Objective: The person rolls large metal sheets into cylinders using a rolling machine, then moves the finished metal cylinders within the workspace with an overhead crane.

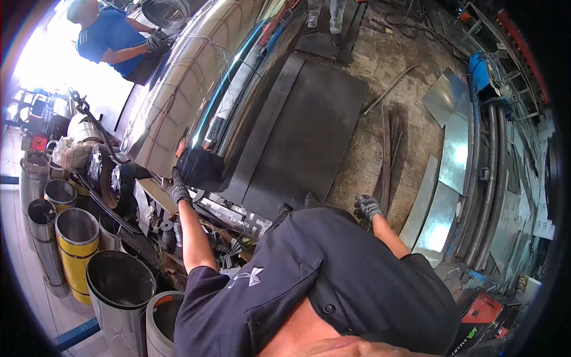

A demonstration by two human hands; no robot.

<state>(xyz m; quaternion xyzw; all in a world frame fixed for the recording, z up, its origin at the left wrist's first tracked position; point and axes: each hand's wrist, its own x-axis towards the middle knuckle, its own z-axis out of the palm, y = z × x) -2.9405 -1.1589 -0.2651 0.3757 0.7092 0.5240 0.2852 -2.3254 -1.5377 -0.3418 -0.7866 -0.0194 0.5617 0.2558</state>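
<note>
My left hand (178,189), in a grey work glove, is at the near end of a large shiny metal cylinder (184,89), beside a black block-like object (201,169). Its fingers are partly hidden, and whether they grip anything is unclear. My right hand (367,206), also gloved, hangs over the floor to the right of my body. Its fingers look curled, but the view is too small to show whether something is in them. Between my hands and farther forward lies a dark flat mat (309,125).
A person in a blue shirt (113,38) works by the cylinder's far left side. Another person's legs (324,15) stand beyond the mat. Upright metal tubes (122,279) crowd the lower left. Sheet metal (455,149) and long pipes (491,178) lie at the right.
</note>
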